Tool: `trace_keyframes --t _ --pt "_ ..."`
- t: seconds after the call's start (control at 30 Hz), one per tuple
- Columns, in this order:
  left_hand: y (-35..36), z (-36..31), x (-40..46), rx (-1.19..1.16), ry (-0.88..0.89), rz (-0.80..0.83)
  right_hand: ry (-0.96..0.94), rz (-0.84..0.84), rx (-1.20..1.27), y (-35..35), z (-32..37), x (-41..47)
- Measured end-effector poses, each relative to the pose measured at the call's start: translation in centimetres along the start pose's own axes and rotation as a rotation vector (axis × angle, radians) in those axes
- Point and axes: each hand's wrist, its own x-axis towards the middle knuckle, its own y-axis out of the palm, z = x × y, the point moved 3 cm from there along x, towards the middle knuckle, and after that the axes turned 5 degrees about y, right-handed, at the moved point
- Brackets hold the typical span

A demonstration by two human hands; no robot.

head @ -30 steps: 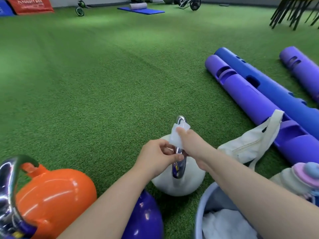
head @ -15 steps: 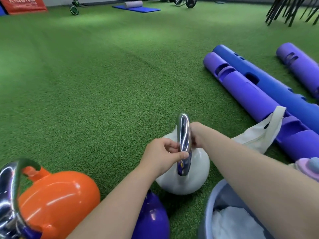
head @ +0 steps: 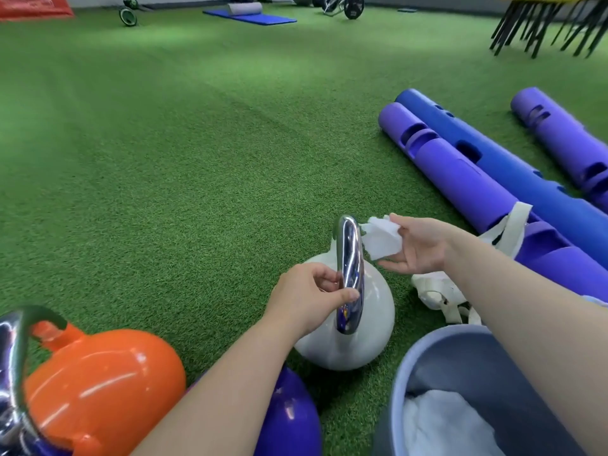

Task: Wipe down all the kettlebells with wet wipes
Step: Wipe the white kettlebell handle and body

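A white kettlebell (head: 371, 320) with a chrome handle (head: 349, 258) stands on the green turf. My left hand (head: 307, 296) pinches the lower part of that handle between thumb and fingers. To the right of the handle's top, my right hand (head: 418, 246) holds a crumpled white wet wipe (head: 381, 236), palm turned up, just off the metal. An orange kettlebell (head: 105, 386) with a chrome handle sits at the lower left. A purple kettlebell (head: 289, 419) lies partly hidden under my left forearm.
A grey bin (head: 460, 366) holding white wipes stands at the lower right. A cream cloth bag (head: 437, 291) lies beside purple and blue foam tubes (head: 460, 179) on the right. Open turf stretches ahead, with mats, a wheel and a rack far off.
My right hand has come out from behind the handle, lifting the wipe off the metal and out to the right. My left hand keeps its hold on the handle.
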Motion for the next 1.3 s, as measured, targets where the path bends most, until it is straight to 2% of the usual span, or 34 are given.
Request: trace_keyframes --t 0.17,0.3,0.4,0.53,0.7,0.87,1.0,1.13,1.2,1.27,1.3 --pt "0.0 -0.1 0.0 0.003 0.007 0.004 -0.053 0.024 0.031 -0.4 -0.7 -0.1" --pt "0.0 0.0 0.0 -0.009 0.007 0.001 -0.076 0.024 0.065 1.6 -0.4 0.3" --pt "0.1 0.1 0.1 -0.024 0.008 0.005 -0.07 0.021 0.001 4.2 0.0 0.3" --pt "0.1 0.3 0.2 -0.051 0.008 0.007 0.012 -0.028 -0.023 7.5 0.3 0.0" --pt "-0.1 0.8 0.5 -0.041 0.009 0.011 -0.032 -0.151 -0.113 9.1 -0.4 -0.9" --pt "-0.1 1.1 0.6 -0.017 0.011 0.024 -0.318 -0.343 -0.511 9.4 -3.5 -3.2" --pt "0.1 1.3 0.5 0.028 0.032 -0.002 -0.292 -0.349 -0.712 9.6 -5.9 -5.2" --pt "0.2 0.9 0.4 0.011 0.038 -0.02 -0.239 -0.283 -0.546 9.8 -5.0 -5.1" --pt "0.2 0.8 0.4 -0.035 0.016 -0.021 -0.177 -0.271 -0.541 10.1 -3.3 -4.5" --pt "0.1 0.6 0.3 -0.066 -0.003 -0.024 -0.231 -0.271 -0.514 10.4 -1.3 -3.8" --pt "0.0 0.6 0.3 -0.071 -0.007 -0.025 -0.278 -0.277 -0.412 10.5 -0.4 -3.5"
